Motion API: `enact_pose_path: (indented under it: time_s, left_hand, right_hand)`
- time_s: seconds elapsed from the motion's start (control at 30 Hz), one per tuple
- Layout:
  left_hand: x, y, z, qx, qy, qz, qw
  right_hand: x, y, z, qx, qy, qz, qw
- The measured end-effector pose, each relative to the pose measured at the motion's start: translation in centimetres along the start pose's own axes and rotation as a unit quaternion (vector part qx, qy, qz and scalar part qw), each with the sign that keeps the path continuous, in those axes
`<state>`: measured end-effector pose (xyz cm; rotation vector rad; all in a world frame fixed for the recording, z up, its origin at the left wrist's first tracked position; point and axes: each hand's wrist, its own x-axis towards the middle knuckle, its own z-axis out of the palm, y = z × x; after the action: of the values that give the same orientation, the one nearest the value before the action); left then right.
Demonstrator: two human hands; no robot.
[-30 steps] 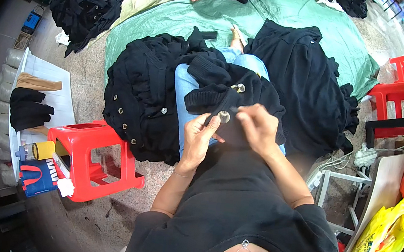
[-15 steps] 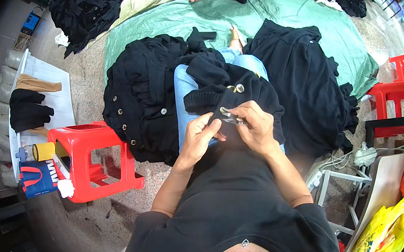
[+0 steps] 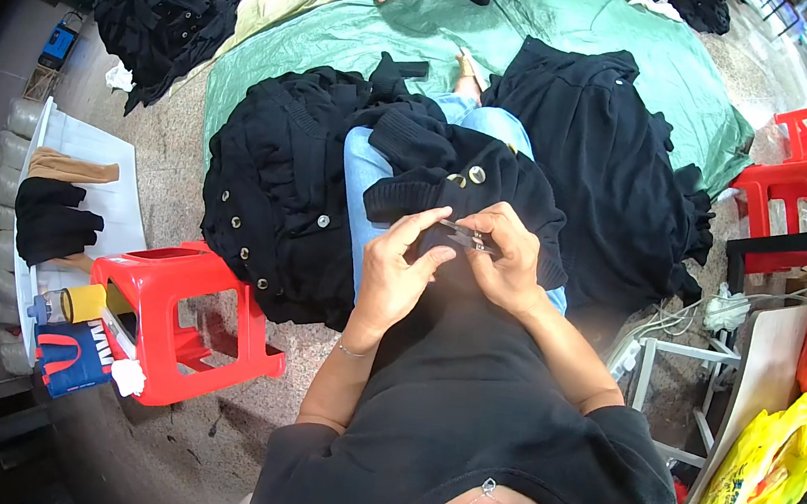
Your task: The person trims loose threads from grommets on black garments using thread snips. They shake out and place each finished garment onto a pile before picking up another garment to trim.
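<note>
On my lap lies a black knitted cardigan (image 3: 522, 191) with shiny round buttons (image 3: 476, 174). Closed around a small pair of metal thread snips (image 3: 472, 239), my right hand (image 3: 507, 270) has the blades pointing left over the garment. Beside the snips' tips, my left hand (image 3: 393, 276) is open, thumb and forefinger spread apart. It seems to hold nothing, though the dark cloth behind it makes its edge hard to read. To the left a heap of black buttoned cardigans (image 3: 277, 176) rests against my leg, and more black garments (image 3: 586, 164) are spread on my right.
A green sheet (image 3: 337, 57) covers the floor ahead. On the left stand a red plastic stool (image 3: 164, 273) and a white tray (image 3: 118, 157) with cloth pieces. To the right are red stools (image 3: 794, 189), a white metal frame (image 3: 688, 353) and a yellow plastic bag (image 3: 768, 463).
My left hand has let go of the cardigan's dark edge, and its fingers have spread. That edge has dropped from between my hands. The snips stay in my right hand.
</note>
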<state>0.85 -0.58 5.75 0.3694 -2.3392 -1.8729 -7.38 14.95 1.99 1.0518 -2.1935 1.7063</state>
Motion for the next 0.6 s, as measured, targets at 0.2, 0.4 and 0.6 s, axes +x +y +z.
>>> enact_pose_path:
  time_s: [0.2,0.4,0.6]
  left_hand:
    - [0.1,-3.6,1.0,-0.116,0.014,-0.024,0.993]
    - [0.2,-5.7,1.5,-0.036,0.058,0.036,0.997]
    - [0.4,-5.9,1.4,0.038,0.098,0.053,0.993]
  right_hand:
    - [-1.1,0.7,1.2,0.169,-0.023,0.193,0.966]
    - [-0.9,0.5,1.3,0.381,-0.017,0.34,0.86]
    - [-0.6,0.6,1.5,0.329,0.051,0.264,0.905]
